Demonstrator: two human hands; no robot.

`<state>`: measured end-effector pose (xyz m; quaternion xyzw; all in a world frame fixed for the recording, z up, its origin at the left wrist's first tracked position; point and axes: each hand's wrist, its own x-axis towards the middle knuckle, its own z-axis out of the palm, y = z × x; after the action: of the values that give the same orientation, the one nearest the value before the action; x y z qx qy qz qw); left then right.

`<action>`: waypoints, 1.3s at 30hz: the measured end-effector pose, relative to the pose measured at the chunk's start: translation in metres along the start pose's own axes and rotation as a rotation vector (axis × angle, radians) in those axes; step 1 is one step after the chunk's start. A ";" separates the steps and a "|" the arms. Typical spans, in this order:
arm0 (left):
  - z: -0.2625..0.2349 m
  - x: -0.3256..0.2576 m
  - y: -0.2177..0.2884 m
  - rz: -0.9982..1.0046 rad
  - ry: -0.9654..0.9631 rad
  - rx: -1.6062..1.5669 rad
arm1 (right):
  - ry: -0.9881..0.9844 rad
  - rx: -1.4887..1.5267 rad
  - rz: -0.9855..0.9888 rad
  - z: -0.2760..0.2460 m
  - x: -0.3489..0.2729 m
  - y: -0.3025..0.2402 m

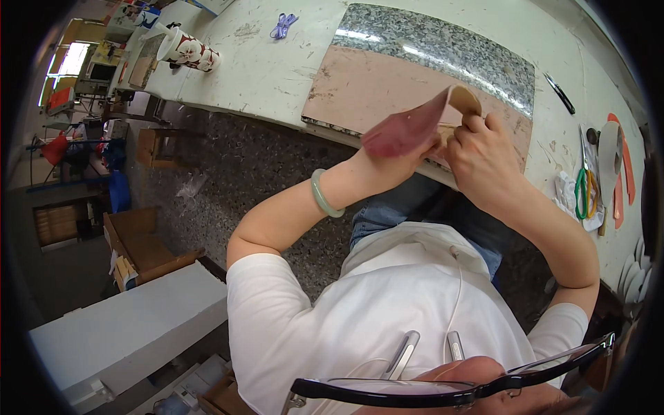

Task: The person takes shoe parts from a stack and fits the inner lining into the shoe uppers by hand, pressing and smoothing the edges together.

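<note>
Both arms bend at the elbow and reach inward – left forearm [280, 216] slanting up to the right, right forearm [557, 225] up to the left – so that the hands meet closely in front of the torso [408, 297]. The left hand [384, 171] is partly covered, most of its fingers out of sight. The right hand [482, 158] shows its back, knuckles raised, fingers [474, 123] bent into a pinching grip. Whether the hands touch is unclear.

Left hand [389, 171]: my fingers are partly hidden by the dark red piece [408, 131].
Right hand [481, 158]: some fingertips curl out of my sight.
White discs [631, 278]: cut off rightward.
</note>
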<state>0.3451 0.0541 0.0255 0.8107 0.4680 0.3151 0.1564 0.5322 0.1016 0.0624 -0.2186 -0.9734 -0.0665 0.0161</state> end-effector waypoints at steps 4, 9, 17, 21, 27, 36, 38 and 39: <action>0.016 -0.006 -0.001 0.096 0.151 -0.108 | -0.070 -0.023 0.033 -0.007 0.006 -0.007; 0.011 0.005 0.017 -0.081 0.154 -0.446 | -0.107 -0.016 0.043 0.002 0.013 0.000; 0.028 0.010 -0.001 0.060 0.153 -0.163 | 0.057 -0.160 -0.009 0.014 0.003 0.003; 0.031 0.012 -0.001 0.096 0.239 -0.233 | 0.196 -0.165 0.146 0.032 0.007 -0.001; 0.038 0.006 -0.022 0.128 0.146 -0.298 | 0.342 0.084 0.220 0.038 -0.009 0.000; 0.013 0.007 0.015 0.458 0.222 0.369 | 0.086 0.077 0.053 0.033 -0.049 0.010; 0.010 0.009 0.013 0.562 0.210 0.512 | 0.161 0.023 -0.012 0.033 -0.055 0.009; 0.009 0.008 0.009 0.597 0.197 0.570 | 0.106 0.024 0.008 0.027 -0.056 0.007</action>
<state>0.3596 0.0565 0.0262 0.8875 0.2938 0.2804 -0.2178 0.5851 0.0876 0.0332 -0.2182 -0.9711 -0.0662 0.0703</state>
